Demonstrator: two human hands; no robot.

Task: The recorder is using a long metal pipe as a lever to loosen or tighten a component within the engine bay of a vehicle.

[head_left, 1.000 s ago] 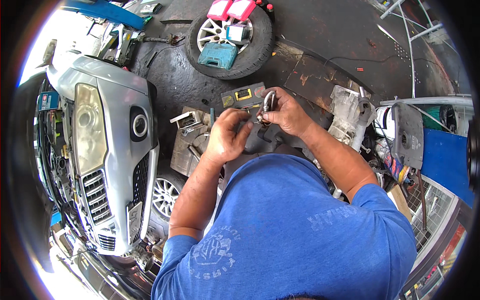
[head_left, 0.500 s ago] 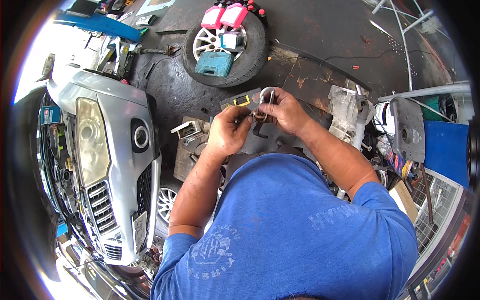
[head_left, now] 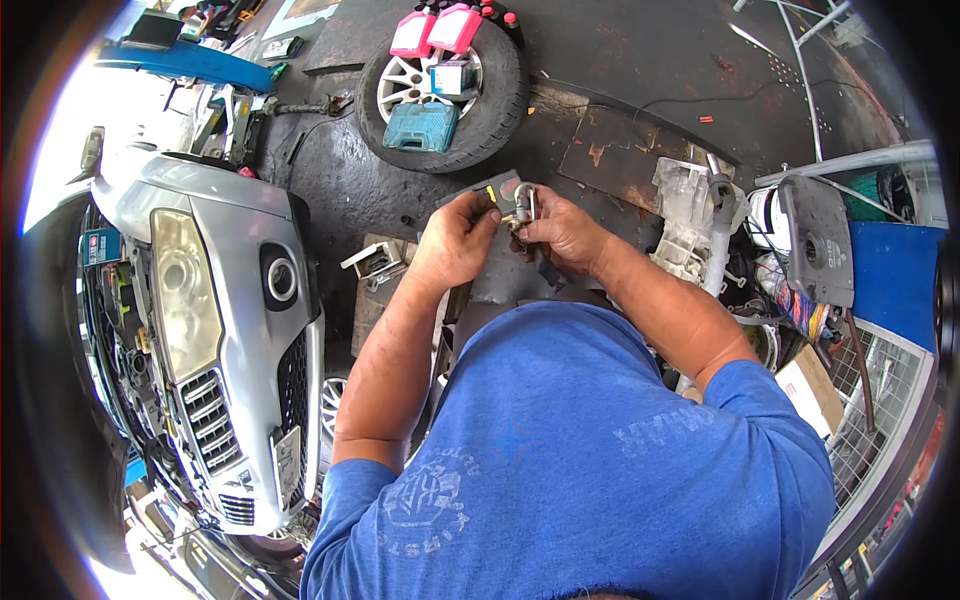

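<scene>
In front of my chest, my right hand grips a small metal part with a bent, silvery loop that rises above the fingers. Brownish pieces show at its lower end, partly covered by my thumb and fingers; its exact kind is unclear. Close to its left side is my left hand, thumb and fingertips pinched together. Whether those fingertips touch the part or hold something tiny cannot be made out. Just beyond both hands lies a dark flat item with a yellow piece, partly hidden.
A silver car front stands at my left. Ahead lies a wheel with a tyre, bearing a teal case, a small box and pink bottles. To the right are a metal housing and a grey cover.
The metal part has turned in my right hand, and its dark hooked lower end shows less. My left fingertips have drawn slightly away from it. The whole view has shifted a little.
</scene>
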